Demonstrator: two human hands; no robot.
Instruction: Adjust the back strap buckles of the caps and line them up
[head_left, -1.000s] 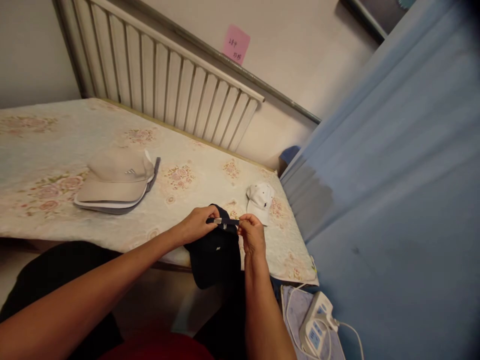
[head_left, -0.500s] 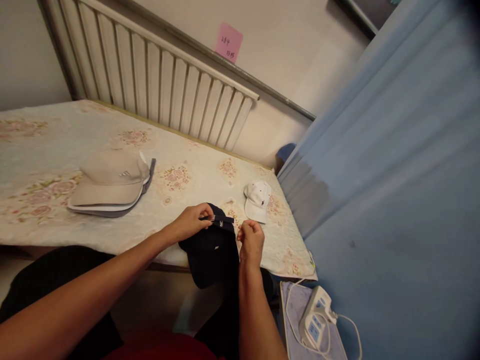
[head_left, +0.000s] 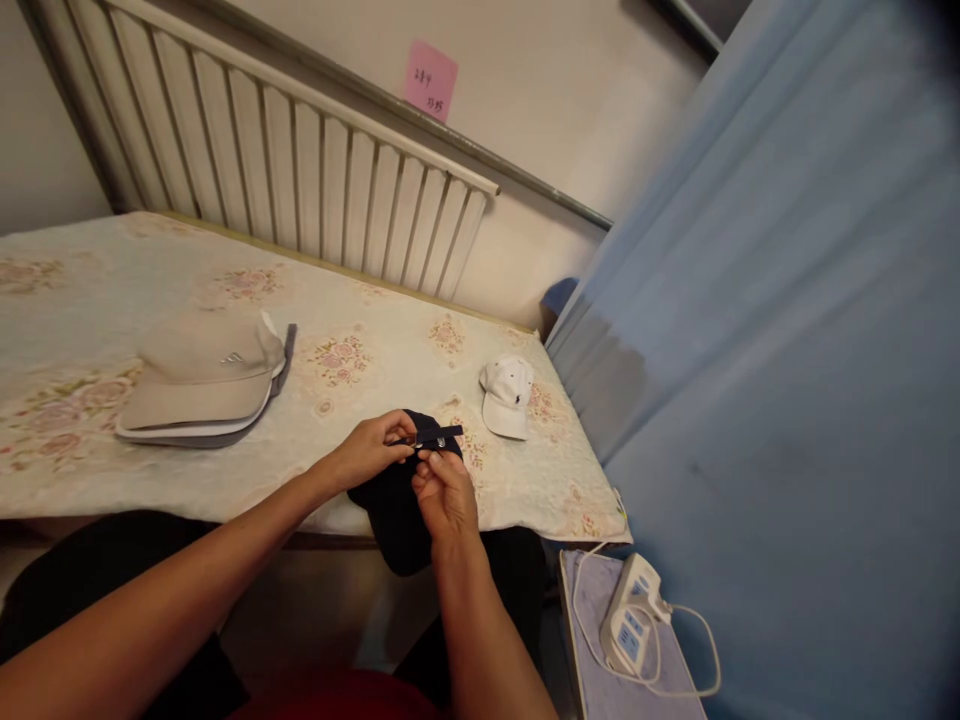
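A black baseball cap (head_left: 394, 510) lies across my lap at the edge of the bed, its brim toward me. Its back strap (head_left: 442, 434), with a small metal buckle, sticks out to the right. My left hand (head_left: 375, 443) pinches the strap at its left part. Just below the buckle, my right hand (head_left: 444, 487) has its thumb and fingers closed on the strap's lower edge. Part of the cap is hidden behind my right hand. Farther right on the bed sits a white cap (head_left: 507, 397) with a small dark emblem.
Stacked beige, white and grey caps (head_left: 199, 385) lie on the floral bedsheet (head_left: 390, 350) at left. A radiator (head_left: 300, 150) stands behind the bed. At right hangs a blue curtain (head_left: 772, 330), with a power strip (head_left: 631, 620) and white cord on a small table below.
My right hand has moved left from beside the cap and now grips the strap near the buckle. My left hand keeps its pinch. The view has shifted slightly.
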